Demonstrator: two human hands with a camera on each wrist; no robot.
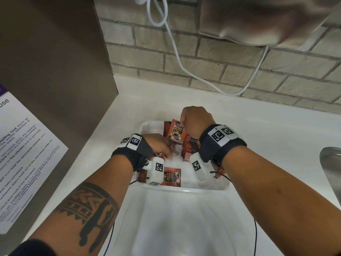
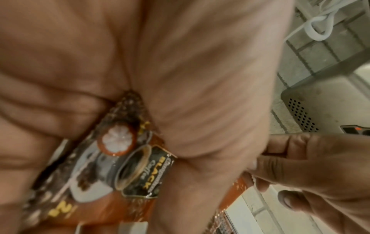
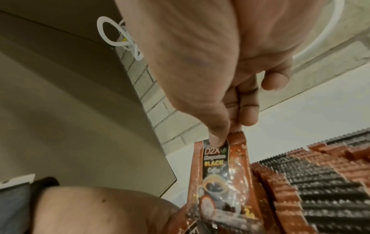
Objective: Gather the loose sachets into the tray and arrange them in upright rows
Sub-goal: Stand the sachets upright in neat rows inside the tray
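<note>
A white tray (image 1: pixel 186 189) sits on the counter and holds red-brown coffee sachets. Along its right side several sachets stand upright in a row (image 1: pixel 192 143) (image 3: pixel 320 182). My right hand (image 1: pixel 181 120) pinches the top edge of one upright sachet (image 1: pixel 176 132) (image 3: pixel 218 167) at the tray's far end, thumb (image 3: pixel 217 134) on its front. Just to the left, my left hand (image 1: pixel 166 150) grips another sachet (image 1: pixel 167 143) (image 2: pixel 130 166) between palm and fingers. One sachet (image 1: pixel 171 177) lies flat at the tray's near edge.
A tall beige appliance side (image 1: pixel 55 52) with a paper notice (image 1: pixel 22 154) borders the counter on the left. A white cable (image 1: pixel 175 52) hangs down the brick wall. A steel sink (image 1: pixel 330 163) is at the right. Thin black wires trail from my wrists.
</note>
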